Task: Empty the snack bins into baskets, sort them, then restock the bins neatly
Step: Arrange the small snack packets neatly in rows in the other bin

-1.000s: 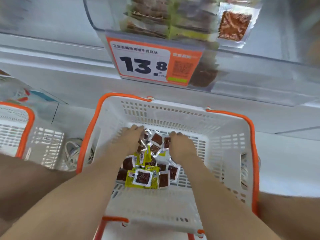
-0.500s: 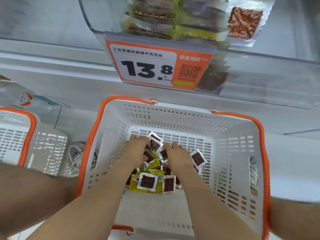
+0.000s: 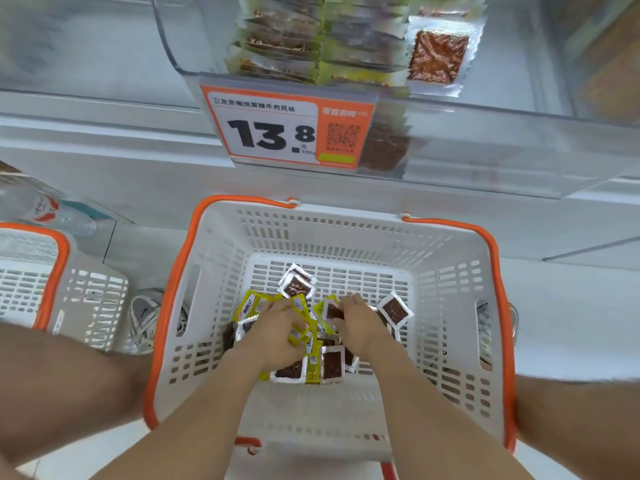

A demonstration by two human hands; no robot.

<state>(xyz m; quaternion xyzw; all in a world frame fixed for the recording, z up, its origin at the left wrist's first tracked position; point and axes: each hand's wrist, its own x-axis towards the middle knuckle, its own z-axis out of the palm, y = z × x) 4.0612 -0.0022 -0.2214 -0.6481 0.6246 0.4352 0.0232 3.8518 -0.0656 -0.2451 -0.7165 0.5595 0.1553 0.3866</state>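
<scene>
We had both hands down in the white slotted plastic basket [image 3: 221, 258] with the orange rim, on the heap of small yellow and clear snack packets [image 3: 332, 365] lying on its floor. Our left hand [image 3: 277, 329] had its fingers curled tight into the yellow packets, gripping several. Our right hand [image 3: 362, 323] bent its fingers over a brown-filled packet, pinching its edge. Above hung the clear plastic bin [image 3: 204, 39] with its orange price tag [image 3: 270, 129], more packets stacked inside.
</scene>
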